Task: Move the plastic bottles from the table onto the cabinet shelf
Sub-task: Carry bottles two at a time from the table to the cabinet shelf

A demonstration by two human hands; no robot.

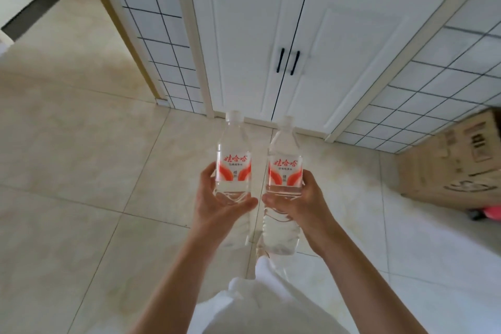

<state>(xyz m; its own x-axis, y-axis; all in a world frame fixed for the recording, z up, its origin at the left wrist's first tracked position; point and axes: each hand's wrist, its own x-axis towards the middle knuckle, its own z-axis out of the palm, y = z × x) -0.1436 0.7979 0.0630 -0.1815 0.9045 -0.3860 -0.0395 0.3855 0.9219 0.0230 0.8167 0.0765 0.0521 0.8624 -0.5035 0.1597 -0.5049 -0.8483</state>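
I hold two clear plastic water bottles with red-and-white labels and white caps, side by side over the floor. My left hand [219,202] grips the left bottle [233,160] around its lower half. My right hand [295,200] grips the right bottle [284,168] the same way, its base showing below the fingers. Both bottles stand upright, caps pointing toward the white cabinet [260,43] ahead. Its two doors are closed, with two black handles [288,61] at the middle. No shelf or table shows.
Beige floor tiles [81,157] spread to the left and below. White tiled walls with dark grout flank the cabinet. A cardboard box [455,163] sits on the floor at the right, with a pink object beside it. My white trousers fill the bottom centre.
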